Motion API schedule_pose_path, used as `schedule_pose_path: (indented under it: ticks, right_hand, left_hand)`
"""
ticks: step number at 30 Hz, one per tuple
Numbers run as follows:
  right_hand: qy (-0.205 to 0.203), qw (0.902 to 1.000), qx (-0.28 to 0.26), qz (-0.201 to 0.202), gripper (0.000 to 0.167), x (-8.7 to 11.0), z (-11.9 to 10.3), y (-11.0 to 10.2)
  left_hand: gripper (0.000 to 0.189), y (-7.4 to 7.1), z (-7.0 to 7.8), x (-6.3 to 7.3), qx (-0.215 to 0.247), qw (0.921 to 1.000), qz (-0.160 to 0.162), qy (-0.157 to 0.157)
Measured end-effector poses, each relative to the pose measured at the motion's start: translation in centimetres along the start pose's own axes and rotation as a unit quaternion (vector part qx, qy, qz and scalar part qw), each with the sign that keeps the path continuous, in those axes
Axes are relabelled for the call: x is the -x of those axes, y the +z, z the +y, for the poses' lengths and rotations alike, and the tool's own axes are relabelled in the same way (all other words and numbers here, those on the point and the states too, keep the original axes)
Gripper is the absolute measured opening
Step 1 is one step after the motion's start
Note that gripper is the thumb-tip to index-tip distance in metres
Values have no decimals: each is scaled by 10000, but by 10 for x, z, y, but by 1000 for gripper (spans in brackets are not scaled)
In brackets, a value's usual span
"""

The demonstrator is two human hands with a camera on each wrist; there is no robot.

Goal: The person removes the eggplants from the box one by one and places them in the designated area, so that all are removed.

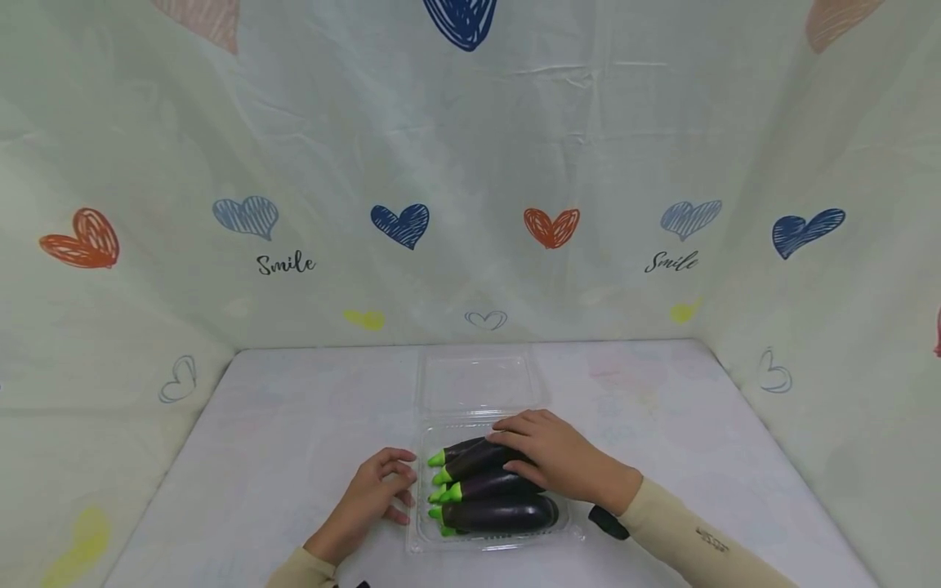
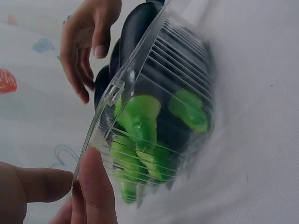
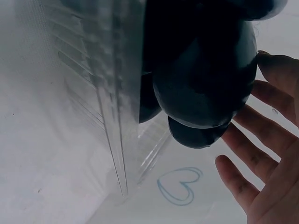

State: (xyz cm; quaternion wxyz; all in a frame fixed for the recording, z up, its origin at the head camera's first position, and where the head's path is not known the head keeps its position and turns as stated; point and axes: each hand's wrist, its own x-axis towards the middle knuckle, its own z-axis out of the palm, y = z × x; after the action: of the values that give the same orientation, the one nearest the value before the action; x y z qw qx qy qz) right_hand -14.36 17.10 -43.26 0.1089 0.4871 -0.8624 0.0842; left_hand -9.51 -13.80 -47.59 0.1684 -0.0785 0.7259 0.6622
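A clear plastic clamshell container (image 1: 500, 545) lies unfolded on the table, its lid (image 1: 474, 384) laid back toward the far edge. Several dark purple eggplants (image 1: 500, 514) are piled in the base, green stem ends (image 2: 140, 121) pointing left. At the container's left side, my left hand (image 1: 371, 494) pinches the rim (image 2: 100, 114) between thumb and fingers. My right hand (image 1: 555, 457) rests over the blunt ends of the upper eggplants. Its fingers (image 3: 266, 126) look spread and only slightly bent against a rounded eggplant end (image 3: 205, 79) in the right wrist view.
The white table (image 1: 309, 416) extends to both sides of the container. A pale curtain (image 1: 470, 163) printed with hearts and "Smile" encloses the back and sides. A black wrist-worn piece (image 1: 608, 523) sits below the right wrist, near the container's right corner.
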Motion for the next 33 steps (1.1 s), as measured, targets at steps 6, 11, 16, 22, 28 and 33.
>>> schedule_pose_path:
  ticks: [6,11,16,22,28,33]
  right_hand:
    - [-50,9998,36,-166,38,-2,0,-1]
    - [-46,9996,92,-268,36,-4,2,-2]
    - [69,9990,40,-445,34,-7,4,-3]
    - [171,9977,29,-655,34,-10,5,-4]
    - [325,9955,-88,-883,35,-12,6,-5]
    - [365,9943,-203,-980,35,-13,6,-5]
  left_hand:
    - [33,0,-2,-1,3,10000,-34,42]
    - [32,0,-3,-1,6,10000,-34,65]
    - [33,-1,-2,-1,22,10000,-46,83]
    - [32,0,-2,-1,47,10000,-49,58]
    - [33,-1,-2,0,55,9999,-68,67]
    - [33,-1,-3,0,87,9999,-96,88]
